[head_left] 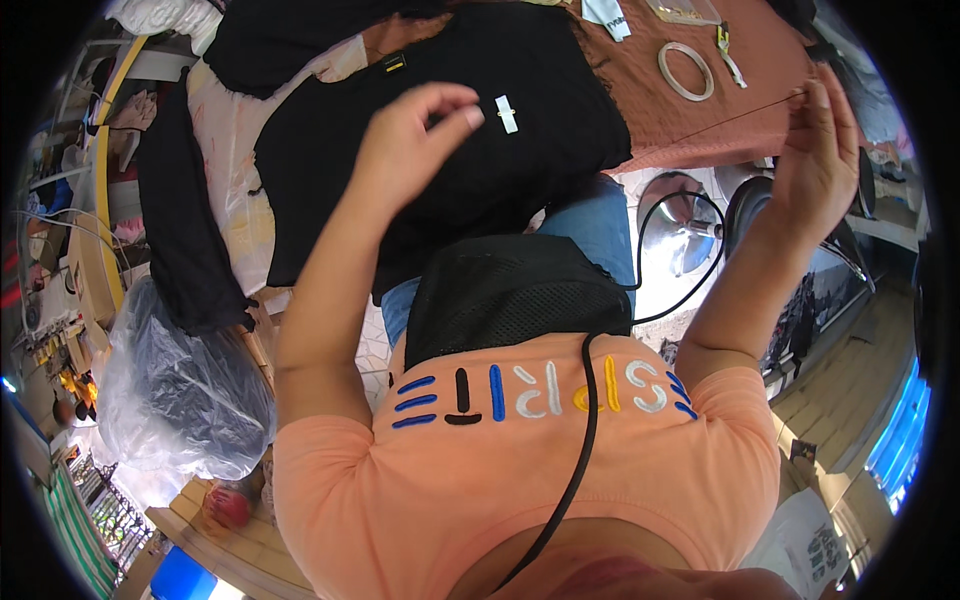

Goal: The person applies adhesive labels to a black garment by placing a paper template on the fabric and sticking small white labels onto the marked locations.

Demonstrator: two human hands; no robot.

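Note:
A black garment [330,160] is spread over the table edge and hangs toward my lap. On it lies a small white label [507,114]. My left hand [415,140] hovers just left of the label, fingers curved, thumb apart from them, nothing visible between. Far out to the right, my right hand [825,150] is raised, its fingertips pinched on a dark thread [735,119]. The thread runs taut down-left toward the garment's right edge; whether a needle is in the fingers is too small to tell.
A cream ring [686,71], yellow-handled thread snips [731,55] and a clear tray [685,10] lie on the brown cloth [640,75]. Black cloth [185,210] hangs at left above a clear plastic bag [175,390]. A black cable [590,420] crosses my front beside a black pouch [515,295].

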